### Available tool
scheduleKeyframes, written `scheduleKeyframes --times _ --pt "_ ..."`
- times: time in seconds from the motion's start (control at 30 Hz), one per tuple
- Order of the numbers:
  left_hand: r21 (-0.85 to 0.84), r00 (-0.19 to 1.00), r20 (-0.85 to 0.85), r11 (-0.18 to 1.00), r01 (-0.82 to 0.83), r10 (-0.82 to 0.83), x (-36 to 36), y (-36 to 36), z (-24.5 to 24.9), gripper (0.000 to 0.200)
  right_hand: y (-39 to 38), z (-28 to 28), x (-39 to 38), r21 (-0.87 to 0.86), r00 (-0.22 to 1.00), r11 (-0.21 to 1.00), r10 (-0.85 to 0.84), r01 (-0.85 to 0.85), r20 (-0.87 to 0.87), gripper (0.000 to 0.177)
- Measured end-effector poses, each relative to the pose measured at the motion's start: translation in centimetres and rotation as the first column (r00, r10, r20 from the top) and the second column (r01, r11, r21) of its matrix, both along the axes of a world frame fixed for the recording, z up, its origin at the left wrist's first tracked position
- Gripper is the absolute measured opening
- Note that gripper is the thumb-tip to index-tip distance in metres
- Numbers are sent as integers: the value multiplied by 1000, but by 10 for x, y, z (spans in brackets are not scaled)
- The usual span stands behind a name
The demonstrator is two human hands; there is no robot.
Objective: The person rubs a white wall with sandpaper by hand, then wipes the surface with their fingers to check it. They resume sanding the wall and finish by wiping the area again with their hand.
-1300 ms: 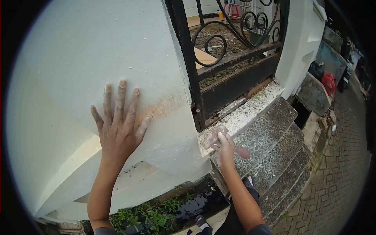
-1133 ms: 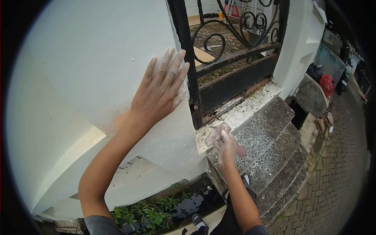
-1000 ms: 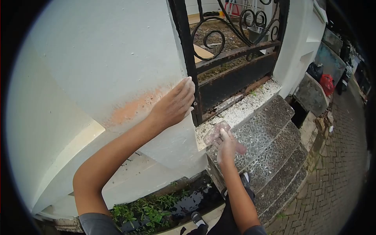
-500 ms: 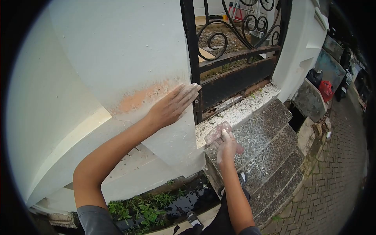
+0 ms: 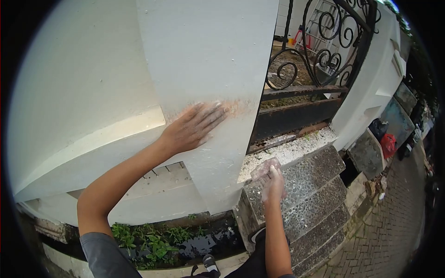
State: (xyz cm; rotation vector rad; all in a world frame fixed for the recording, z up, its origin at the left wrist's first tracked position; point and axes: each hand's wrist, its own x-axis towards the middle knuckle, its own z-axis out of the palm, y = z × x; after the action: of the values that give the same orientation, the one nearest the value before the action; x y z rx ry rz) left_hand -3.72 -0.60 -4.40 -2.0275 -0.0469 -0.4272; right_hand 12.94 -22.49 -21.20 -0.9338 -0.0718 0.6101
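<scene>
My left hand [image 5: 189, 127] lies flat against the white wall [image 5: 208, 60], fingers stretched out and pressed over a bare orange-brown patch [image 5: 237, 109]. White dust coats its fingertips. Lower right, above the pebbled steps, my right hand [image 5: 274, 185] grips a worn, pinkish piece of sandpaper [image 5: 263, 168] with the thumb on top. That hand is dusty too and is apart from the wall. Part of the sandpaper is hidden behind the fingers.
A black wrought-iron gate [image 5: 301, 116] stands right of the wall above pebbled steps [image 5: 306, 185]. Below the wall runs a ditch [image 5: 204, 243] with water and green plants [image 5: 155, 245]. Bags, including a red one [image 5: 388, 144], lie by the brick-paved path [image 5: 394, 213].
My left hand has moved left along the wall, from the gate's edge onto the patch. The camera view has shifted. My right hand still holds the sandpaper over the steps.
</scene>
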Motion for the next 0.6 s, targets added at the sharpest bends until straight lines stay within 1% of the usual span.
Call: scheduleKeyframes --times 0.03,0.07,0.13,0.17,0.2,0.27,0.3,0.33,0.4,0.43,0.53,0.57,0.6 --pt "-3 995 -91 999 37 -37 -6 5 -22 69 0 0 0 -3 1000 1000 5 -5 4 33" --pt "-48 990 -130 998 47 -53 -10 5 -30 69 0 1 0 -4 1000 1000 9 -9 8 33" --pt "-134 974 -206 989 66 -93 -19 1 -29 68 1 4 -3 -17 1000 1000 12 -12 7 34" --pt "-160 969 -233 986 51 -88 -21 2 -27 70 2 5 -5 -25 1000 1000 10 -10 1 35" --pt "-248 990 -112 967 57 -87 -26 -1 -16 70 3 6 -5 -37 1000 999 7 -7 -3 35" --pt "-405 990 128 908 105 -58 -36 -4 7 70 2 10 -7 -47 1000 999 14 -14 16 37" --pt "-390 966 258 912 125 -22 -41 -4 10 69 2 10 -10 -51 1000 999 13 -12 16 38" --pt "-364 984 179 929 65 1 -44 -4 5 65 2 8 -14 -57 999 998 24 -23 21 39" --pt "-302 997 41 952 -45 60 -46 -5 -27 59 1 6 -11 -75 997 996 50 -46 51 40" --pt "-385 999 -31 923 16 -30 -50 -4 -46 61 1 5 -10 -72 996 996 63 -58 56 38" --pt "-331 983 -175 944 -5 -56 -59 -18 -73 46 2 3 -14 -56 994 995 86 -83 72 34" --pt "-538 974 -219 840 -71 -58 -58 -21 -87 41 2 2 -16 -52 993 995 88 -84 84 33" --pt "-713 962 -262 686 -142 -73 -57 -24 -103 37 1 1 -18 -52 991 995 90 -85 94 31"
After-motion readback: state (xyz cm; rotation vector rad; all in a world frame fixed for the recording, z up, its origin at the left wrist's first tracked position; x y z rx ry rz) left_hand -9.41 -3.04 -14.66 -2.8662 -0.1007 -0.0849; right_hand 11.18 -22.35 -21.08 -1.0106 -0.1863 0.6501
